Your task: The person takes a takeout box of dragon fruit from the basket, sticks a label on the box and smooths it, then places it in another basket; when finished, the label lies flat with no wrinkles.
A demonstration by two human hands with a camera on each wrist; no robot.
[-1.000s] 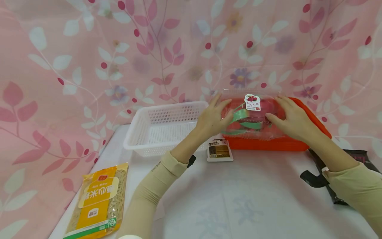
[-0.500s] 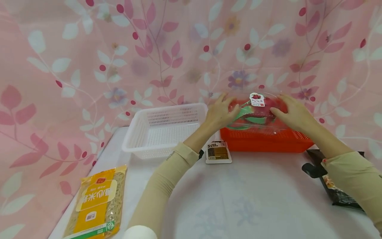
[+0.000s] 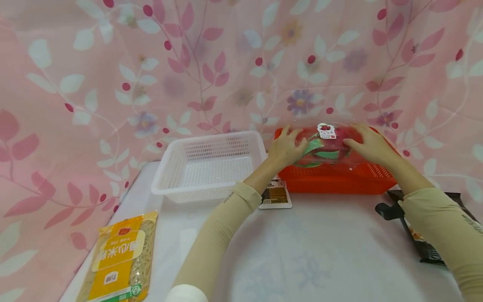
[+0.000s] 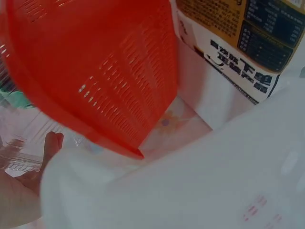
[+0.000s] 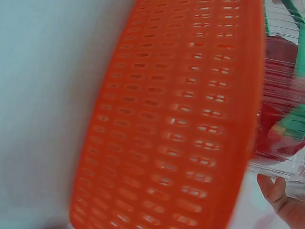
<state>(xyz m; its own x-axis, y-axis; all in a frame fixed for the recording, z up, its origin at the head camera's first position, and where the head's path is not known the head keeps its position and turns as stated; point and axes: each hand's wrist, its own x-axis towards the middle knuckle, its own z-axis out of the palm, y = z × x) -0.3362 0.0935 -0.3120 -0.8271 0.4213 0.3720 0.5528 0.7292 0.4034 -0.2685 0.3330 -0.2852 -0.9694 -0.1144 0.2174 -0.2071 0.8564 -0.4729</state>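
A clear plastic fruit box [image 3: 328,144] with a white label and red and green contents is over the orange-red basket [image 3: 336,184]. My left hand [image 3: 284,147] grips its left end, thumb toward me and fingers on the far side. At the opposite end, my right hand [image 3: 373,146] holds the box likewise. Both wrist views show the basket wall large, with the clear box beyond its rim and only parts of the fingers. Whether the box touches the basket floor is hidden.
A white perforated basket [image 3: 211,188] stands to the left. Before the baskets lies a small brown-and-white packet [image 3: 276,199]. A yellow noodle bag [image 3: 117,260] is at front left, and a black packet [image 3: 426,247] lies partly under my right sleeve. Floral cloth [image 3: 234,63] hangs behind.
The fruit box has moved slightly to the right and then a little lower over the orange-red basket, with both hands on it. The basket's right end now appears farther left.
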